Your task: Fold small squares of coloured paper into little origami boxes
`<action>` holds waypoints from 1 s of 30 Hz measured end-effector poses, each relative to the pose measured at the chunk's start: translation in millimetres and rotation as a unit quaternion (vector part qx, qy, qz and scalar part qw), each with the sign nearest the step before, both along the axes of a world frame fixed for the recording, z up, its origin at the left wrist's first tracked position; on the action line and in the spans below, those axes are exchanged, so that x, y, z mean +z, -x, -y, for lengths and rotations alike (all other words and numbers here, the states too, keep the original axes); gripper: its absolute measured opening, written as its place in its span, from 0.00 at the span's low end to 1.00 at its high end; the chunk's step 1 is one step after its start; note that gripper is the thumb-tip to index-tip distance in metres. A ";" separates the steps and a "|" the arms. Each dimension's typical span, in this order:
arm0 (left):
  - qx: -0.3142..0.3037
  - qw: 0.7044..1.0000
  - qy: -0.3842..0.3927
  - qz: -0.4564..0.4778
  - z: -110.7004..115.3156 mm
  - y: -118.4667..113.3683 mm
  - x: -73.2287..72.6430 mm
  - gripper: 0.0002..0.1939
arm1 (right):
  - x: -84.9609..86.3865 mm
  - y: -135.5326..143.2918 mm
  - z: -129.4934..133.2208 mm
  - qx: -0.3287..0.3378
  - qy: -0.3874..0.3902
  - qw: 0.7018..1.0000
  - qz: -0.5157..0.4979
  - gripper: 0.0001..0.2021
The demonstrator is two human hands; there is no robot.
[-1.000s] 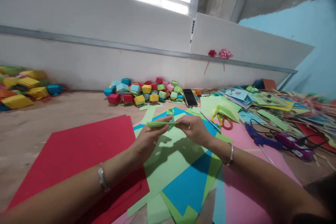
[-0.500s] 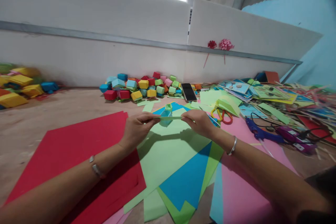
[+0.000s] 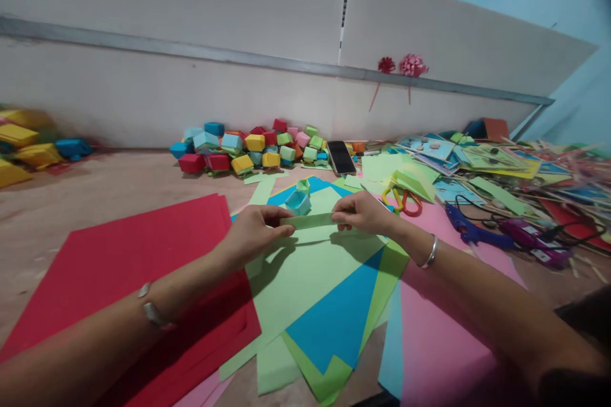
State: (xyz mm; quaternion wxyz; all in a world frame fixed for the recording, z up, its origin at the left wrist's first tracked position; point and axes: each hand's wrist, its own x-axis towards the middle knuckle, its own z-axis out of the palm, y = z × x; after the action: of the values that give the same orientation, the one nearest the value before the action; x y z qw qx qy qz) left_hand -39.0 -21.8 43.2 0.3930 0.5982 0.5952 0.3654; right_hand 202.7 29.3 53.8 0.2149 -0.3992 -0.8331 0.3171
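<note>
A narrow light green paper strip (image 3: 311, 221) is stretched between my two hands, just above the sheets. My left hand (image 3: 258, 233) pinches its left end between thumb and fingers. At the other end my right hand (image 3: 360, 211) is closed on the strip. Right behind the strip stand a small light blue folded paper box (image 3: 298, 203) and a smaller green folded paper piece (image 3: 303, 186). Under my hands lies a large light green sheet (image 3: 291, 286), partly covered by a blue sheet (image 3: 341, 315).
Red sheets (image 3: 143, 286) lie left, pink paper (image 3: 443, 324) right. Small coloured paper boxes (image 3: 255, 143) and a phone (image 3: 340, 158) line the back. Scissors (image 3: 411, 203), a blue glue gun (image 3: 470, 229) with its cord, and piled cards (image 3: 496, 168) are at the right.
The strip has turned from edge-on to show its flat face, and both hands sit slightly lower relative to the folded box. The whole view has shifted slightly.
</note>
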 end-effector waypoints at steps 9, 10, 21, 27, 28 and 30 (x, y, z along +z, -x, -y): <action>-0.051 0.988 0.013 -0.147 -5.2 6.8 5.4 0.17 | 0.5 2.9 2.3 0.040 0.067 0.996 0.035 0.09; -0.060 0.985 0.023 -0.160 -4.9 7.0 6.3 0.17 | 1.4 3.8 3.2 0.043 0.068 0.995 0.053 0.10; -0.163 0.938 -0.100 -0.288 0.2 4.8 -3.9 0.03 | -0.4 19.3 15.4 -0.018 -0.050 0.962 0.268 0.08; -0.260 0.883 -0.161 -0.356 -3.3 6.1 -9.4 0.20 | 2.0 18.1 12.2 -0.002 -0.023 0.966 0.259 0.10; -0.282 0.867 -0.172 -0.374 -4.1 6.7 -9.9 0.23 | 2.3 18.1 11.7 0.001 -0.021 0.965 0.260 0.10; -0.313 0.832 -0.199 -0.412 -5.0 7.4 -10.8 0.27 | 2.5 18.5 11.1 0.005 -0.013 0.966 0.260 0.10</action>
State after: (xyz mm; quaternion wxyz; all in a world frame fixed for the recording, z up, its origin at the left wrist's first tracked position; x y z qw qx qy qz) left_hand -46.4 -16.9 32.4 0.0767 0.9129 0.3975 0.0529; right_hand 184.2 18.1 56.3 -0.0051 -0.4608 -0.8664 0.1924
